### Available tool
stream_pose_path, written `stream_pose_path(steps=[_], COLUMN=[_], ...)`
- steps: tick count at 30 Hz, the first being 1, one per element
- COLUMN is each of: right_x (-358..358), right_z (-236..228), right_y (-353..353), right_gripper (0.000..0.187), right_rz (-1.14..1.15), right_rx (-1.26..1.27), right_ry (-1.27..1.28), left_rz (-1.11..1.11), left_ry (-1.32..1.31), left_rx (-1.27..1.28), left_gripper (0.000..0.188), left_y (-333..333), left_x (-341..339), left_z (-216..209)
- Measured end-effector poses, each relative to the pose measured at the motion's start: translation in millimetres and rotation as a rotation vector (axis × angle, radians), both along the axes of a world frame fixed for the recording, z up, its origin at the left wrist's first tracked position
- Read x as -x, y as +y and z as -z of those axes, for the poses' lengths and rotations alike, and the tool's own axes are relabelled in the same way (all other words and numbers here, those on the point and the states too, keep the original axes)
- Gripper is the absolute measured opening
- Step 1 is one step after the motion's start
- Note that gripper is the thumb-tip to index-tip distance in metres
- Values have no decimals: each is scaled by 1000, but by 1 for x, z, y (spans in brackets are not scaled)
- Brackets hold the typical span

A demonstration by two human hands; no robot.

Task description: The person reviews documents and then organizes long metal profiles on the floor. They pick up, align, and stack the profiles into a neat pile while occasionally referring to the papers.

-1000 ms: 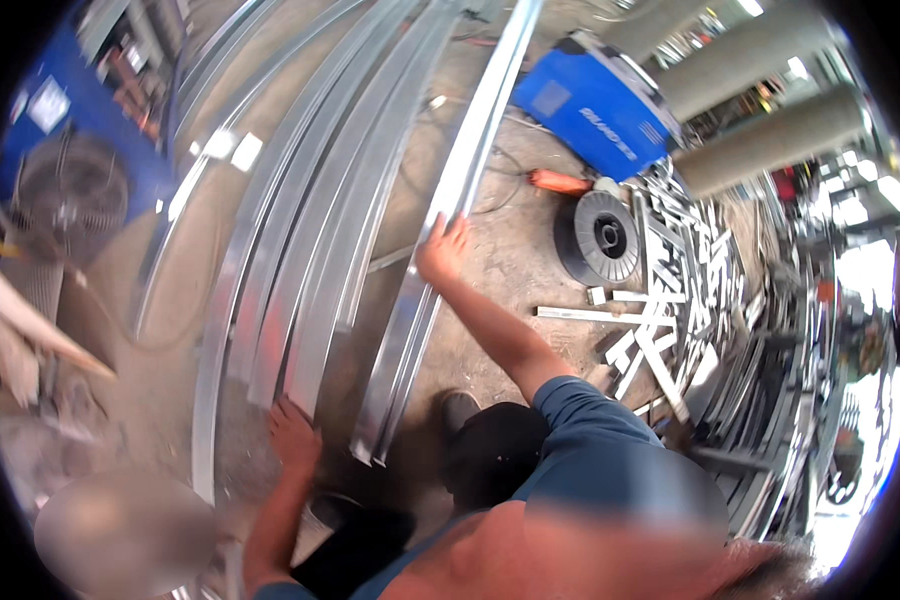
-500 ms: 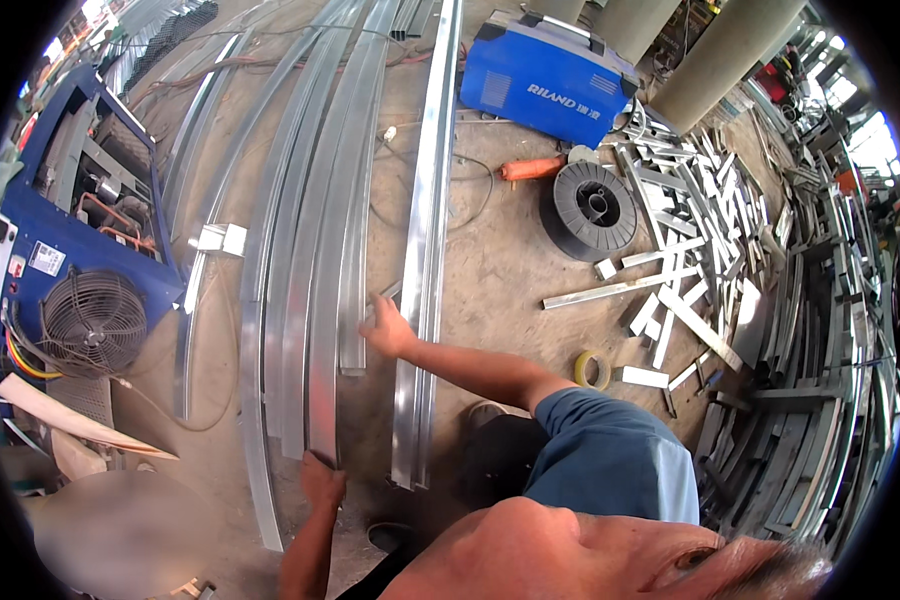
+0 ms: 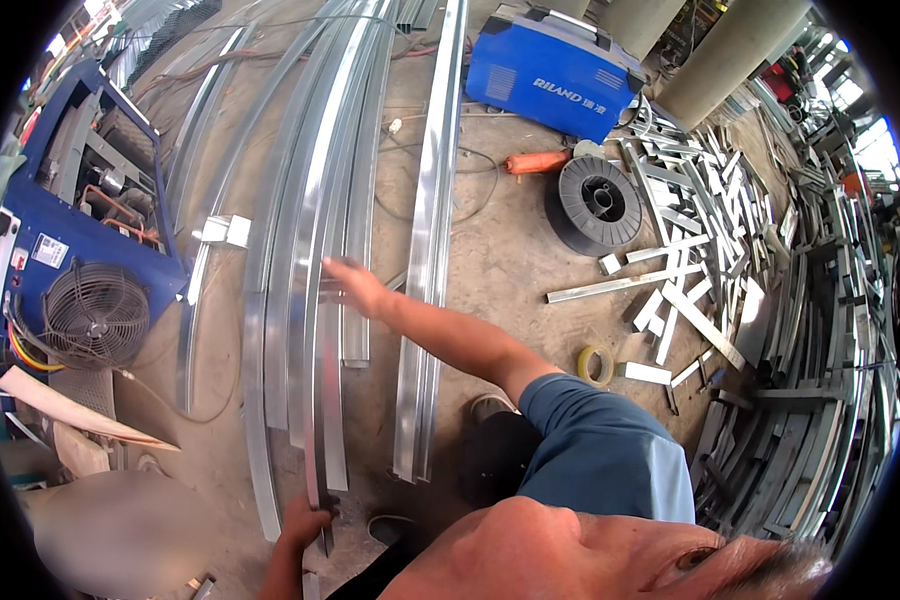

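**Two bare hands at a long metal channel on a workshop floor**

Seen from above through a round, curving lens, the left hand (image 3: 308,520) is low in the scene, its fingers clamped around the near end of a long silvery channel (image 3: 310,250). That channel runs from the hand up toward the top edge, among several other lengths (image 3: 255,330) lying roughly parallel on the concrete floor (image 3: 500,270). Near the held end it shows as a narrow, dark edge, tilted relative to its neighbours.

The right hand (image 3: 360,288) reaches in from the right, below a blue-grey sleeve (image 3: 600,430). Its fingers are stretched toward the channel's side, not closed around it (they are slightly blurred, so I cannot tell whether the tips touch the metal).

To the right of this group, a separate profile (image 3: 428,300) lies apart on the floor. Farther right are a blue box (image 3: 555,80) at the top, an orange handle (image 3: 537,162) below it, and a black spool (image 3: 595,205) just beside that. A heap of pale offcuts (image 3: 685,245) spreads beyond the spool, with a yellowish tape roll (image 3: 597,366) nearer the person. Dark metal bars (image 3: 780,420) are stacked at the far right. On the left is a blue machine with a round fan (image 3: 95,315).
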State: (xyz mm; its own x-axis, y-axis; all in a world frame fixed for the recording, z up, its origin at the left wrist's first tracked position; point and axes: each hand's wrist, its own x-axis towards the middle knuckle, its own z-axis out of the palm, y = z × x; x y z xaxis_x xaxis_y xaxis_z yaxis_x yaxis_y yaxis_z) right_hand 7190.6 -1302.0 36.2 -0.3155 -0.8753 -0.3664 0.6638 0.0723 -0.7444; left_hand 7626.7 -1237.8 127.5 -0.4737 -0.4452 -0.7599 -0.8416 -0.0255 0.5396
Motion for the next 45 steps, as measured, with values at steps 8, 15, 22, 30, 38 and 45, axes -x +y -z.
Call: stream_pose_path(steps=[8,15,22,30,38,45], right_x=[12,-156,-246,-290,-138,65], right_z=[-19,-91,-189,-169,-143,-86], right_y=[-77,-16,91,132,74,-26], right_gripper=[73,30,44,43,55,30], right_rz=[109,-302,-1236,-1093,-684,213], right_rx=[35,405,477,1252,544,358], right_ry=[-318,-675,13,-430,-78,-86], left_rz=[-47,-432,-310,-144,202,77], left_ry=[-352,-714,-1001,-1152,-1022,-308], left_rx=[233,826,731,629,487,481], left_gripper=[39,33,38,44,50,51], left_y=[74,188,180,170,139,65], left_x=[-116,-243,-243,-264,-300,-94], left_z=[-112,-261,-272,-281,-239,-98])
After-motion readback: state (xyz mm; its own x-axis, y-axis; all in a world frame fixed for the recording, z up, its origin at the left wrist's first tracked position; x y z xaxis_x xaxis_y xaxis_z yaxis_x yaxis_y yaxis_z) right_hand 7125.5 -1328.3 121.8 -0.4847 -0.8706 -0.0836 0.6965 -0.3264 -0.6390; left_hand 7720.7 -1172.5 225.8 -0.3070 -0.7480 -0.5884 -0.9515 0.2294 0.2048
